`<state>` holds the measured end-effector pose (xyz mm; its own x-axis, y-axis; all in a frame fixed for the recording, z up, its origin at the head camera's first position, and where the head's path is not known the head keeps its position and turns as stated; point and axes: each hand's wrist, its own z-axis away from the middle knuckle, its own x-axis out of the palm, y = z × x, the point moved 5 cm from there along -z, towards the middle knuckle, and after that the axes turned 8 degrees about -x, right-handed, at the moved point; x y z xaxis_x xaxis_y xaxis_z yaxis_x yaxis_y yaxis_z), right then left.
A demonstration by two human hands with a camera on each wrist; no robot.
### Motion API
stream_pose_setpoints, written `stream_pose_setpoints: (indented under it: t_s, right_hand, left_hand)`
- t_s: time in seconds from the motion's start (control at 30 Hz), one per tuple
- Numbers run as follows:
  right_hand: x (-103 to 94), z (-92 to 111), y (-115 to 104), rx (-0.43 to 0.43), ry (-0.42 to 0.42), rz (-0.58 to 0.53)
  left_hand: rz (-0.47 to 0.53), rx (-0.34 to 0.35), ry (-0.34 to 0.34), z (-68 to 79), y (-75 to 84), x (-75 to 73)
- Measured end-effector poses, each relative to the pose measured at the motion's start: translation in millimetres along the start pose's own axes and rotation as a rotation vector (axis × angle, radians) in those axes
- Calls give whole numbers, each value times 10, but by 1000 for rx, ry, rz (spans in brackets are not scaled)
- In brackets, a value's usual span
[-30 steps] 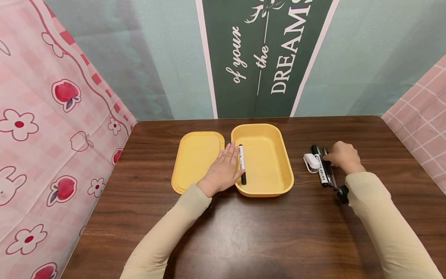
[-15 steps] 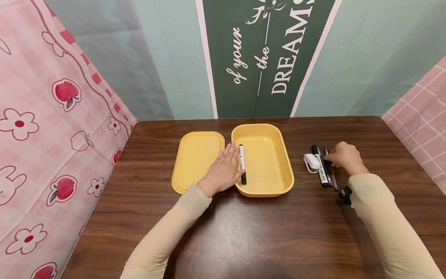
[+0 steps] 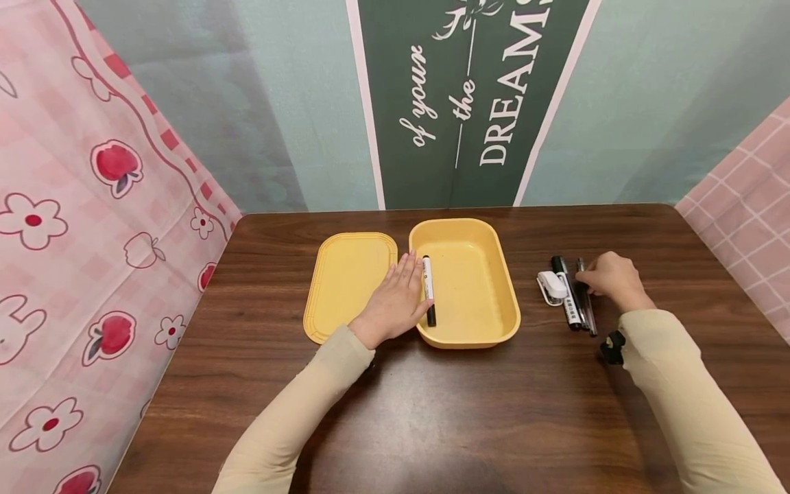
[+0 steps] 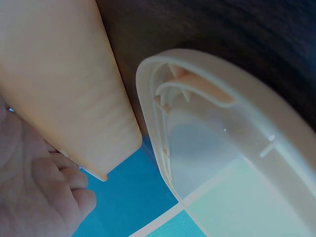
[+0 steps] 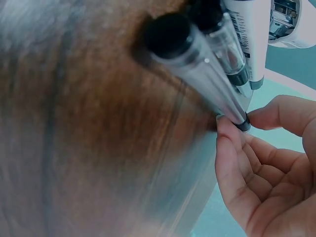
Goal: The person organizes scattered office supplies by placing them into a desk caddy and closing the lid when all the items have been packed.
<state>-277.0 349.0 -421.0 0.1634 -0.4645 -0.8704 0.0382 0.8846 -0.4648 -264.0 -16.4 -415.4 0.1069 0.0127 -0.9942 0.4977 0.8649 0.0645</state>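
Note:
My left hand [image 3: 395, 302] lies with extended fingers over the left wall of a yellow box [image 3: 512, 302]. Its thumb reaches toward a black-and-white marker [image 3: 430, 291] lying inside along that wall. In the left wrist view the left hand's fingers [image 4: 64, 187] are at the outer side of the box [image 4: 64, 74]. At the right, my right hand [image 3: 617, 278] pinches one end of a clear pen with black ends [image 5: 207, 76] between thumb and fingertips. Beside that pen lie another clear pen [image 5: 227, 44] and a larger whiteboard marker [image 3: 569, 302].
A white mini stapler [image 3: 551, 288] stands left of the larger marker. The box's yellow lid [image 3: 348, 288] lies flat on the brown wooden table [image 3: 432, 418], left of the box. Patterned curtains [image 3: 117, 274] hang along the table's sides and back.
My right hand has shifted slightly to the right, and the pinched pen's top has moved a little away from the neighbouring pen. The left hand and the box have stayed put.

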Motion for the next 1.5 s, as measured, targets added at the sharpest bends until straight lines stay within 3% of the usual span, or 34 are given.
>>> stream_pose_setpoints:
  t_s: [0.67, 0.97, 1.3, 1.5]
  right_hand:
    - [-16, 92, 99, -27, 43, -62]
    - [-97, 66, 2, -20, 83, 8]
    - [-135, 34, -175, -23, 91, 14]
    - [-158, 16, -267, -55, 120, 48]
  left_hand:
    - [-21, -7, 23, 54, 29, 62]
    - [-3, -16, 6, 53, 25, 57]
    - [-9, -16, 14, 39, 26, 59]
    - [-7, -19, 10, 28, 30, 50]
